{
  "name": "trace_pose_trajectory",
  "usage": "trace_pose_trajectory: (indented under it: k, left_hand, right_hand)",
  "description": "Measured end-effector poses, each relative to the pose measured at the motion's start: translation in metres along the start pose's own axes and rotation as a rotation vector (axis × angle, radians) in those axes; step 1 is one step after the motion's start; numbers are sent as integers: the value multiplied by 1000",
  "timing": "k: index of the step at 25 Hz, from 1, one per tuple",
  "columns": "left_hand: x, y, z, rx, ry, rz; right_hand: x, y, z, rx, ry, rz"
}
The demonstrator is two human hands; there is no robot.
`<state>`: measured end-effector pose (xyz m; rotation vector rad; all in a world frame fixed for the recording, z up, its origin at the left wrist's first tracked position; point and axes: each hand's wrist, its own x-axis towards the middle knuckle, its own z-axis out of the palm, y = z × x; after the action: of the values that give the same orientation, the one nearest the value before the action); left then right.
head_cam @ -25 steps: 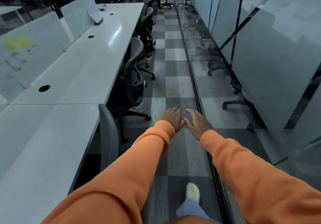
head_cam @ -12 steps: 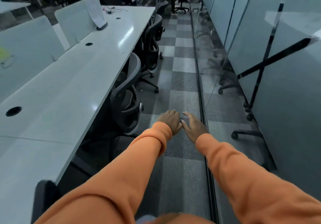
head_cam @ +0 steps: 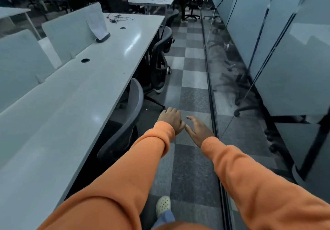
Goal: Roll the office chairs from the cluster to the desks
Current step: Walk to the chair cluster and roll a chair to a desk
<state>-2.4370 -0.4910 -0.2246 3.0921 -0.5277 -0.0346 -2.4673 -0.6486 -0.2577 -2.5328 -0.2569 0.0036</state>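
The person has walked on: grey chair now left of left hand, apart; right hand alongside; fingers released.

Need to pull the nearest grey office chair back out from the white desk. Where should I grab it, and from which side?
Grip the grey office chair by its backrest's top rim, coming from the aisle side. Its seat is tucked under the white desk, so only the curved back faces the aisle. The left hand and right hand hold nothing.
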Motion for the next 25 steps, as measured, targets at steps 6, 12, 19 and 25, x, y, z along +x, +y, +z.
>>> trace_pose_trajectory:
  k: [6,12,19,25]
  left_hand:
    - [129,-62,-25,24,-27,15]
    - [243,-95,-30,59,-16,45]
    - [414,-106,-14,80,-38,28]
    - [549,-109,-26,49,-56,-22]
  right_hand:
    - [145,3,-22,13,42,44]
    - [255,28,-29,9,14,65]
    - [417,101,-52,24,18,21]
    - [554,159,-89,-3,-50,-21]
